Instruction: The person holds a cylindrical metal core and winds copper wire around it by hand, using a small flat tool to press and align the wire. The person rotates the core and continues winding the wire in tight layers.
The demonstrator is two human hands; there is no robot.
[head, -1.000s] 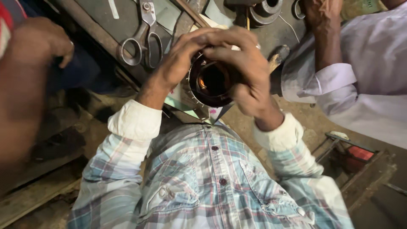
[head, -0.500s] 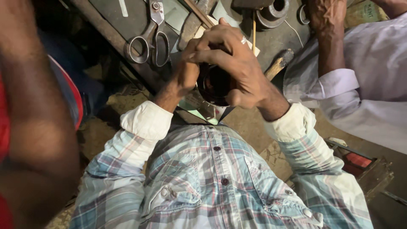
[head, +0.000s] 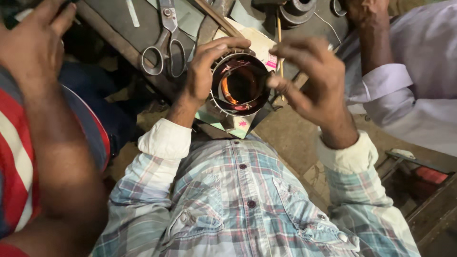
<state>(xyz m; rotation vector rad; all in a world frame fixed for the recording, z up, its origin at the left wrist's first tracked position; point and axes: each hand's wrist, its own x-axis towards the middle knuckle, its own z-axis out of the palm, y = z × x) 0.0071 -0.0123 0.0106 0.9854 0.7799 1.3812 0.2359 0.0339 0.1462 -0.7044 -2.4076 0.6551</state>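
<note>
Over the grey metal workbench (head: 114,19), the person's left hand (head: 204,71) wraps its fingers around the rim of a motor stator (head: 239,84), a dark steel ring lined with glossy copper winding, held up between bench and chest. The right hand (head: 314,83) pinches at its right edge, fingers closed on the rim. It looks heavy and rigid (the fine wire inside likely scratches easily), so the outer steel shell seems the safe grip. Steel scissors (head: 164,45) lie flat on the bench
</note>
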